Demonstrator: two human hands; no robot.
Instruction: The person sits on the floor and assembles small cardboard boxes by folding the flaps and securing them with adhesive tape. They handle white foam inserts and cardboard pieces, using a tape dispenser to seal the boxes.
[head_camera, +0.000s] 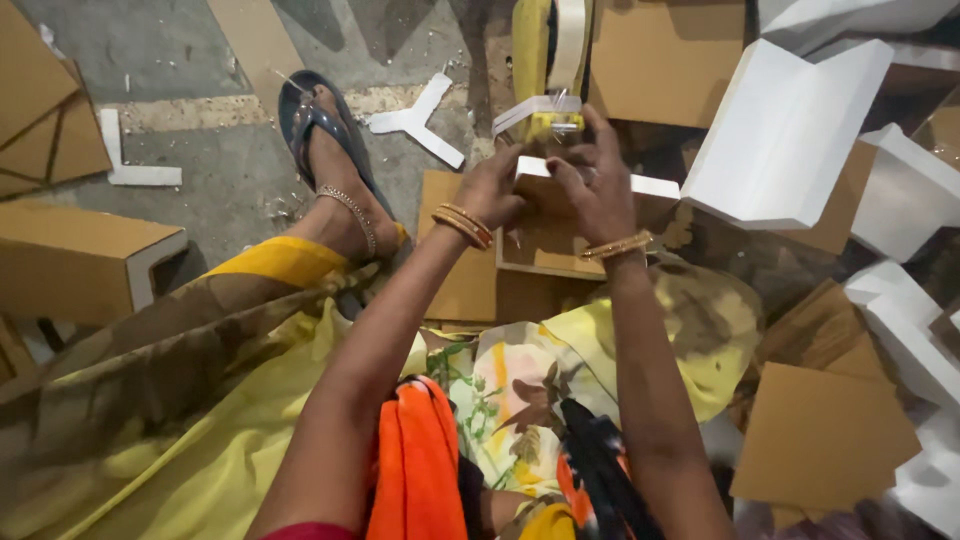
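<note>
My left hand (490, 190) and my right hand (598, 180) both grip a small white foam block (655, 187) held over a brown cardboard box (545, 250) in front of me. The right hand's fingers curl over the block's top edge; the left hand holds its left end. Just beyond the hands stands a yellow tape dispenser (545, 60) with a roll of pale tape (570, 35) and a strip of tape sticking out. Gold bangles sit on both wrists.
I sit on a concrete floor, my foot in a blue sandal (315, 125) stretched out to the left. Large white foam pieces (780, 130) lie to the right. Cardboard sheets (820, 440) and a cardboard box (75, 260) lie around, plus white foam offcuts (415, 120).
</note>
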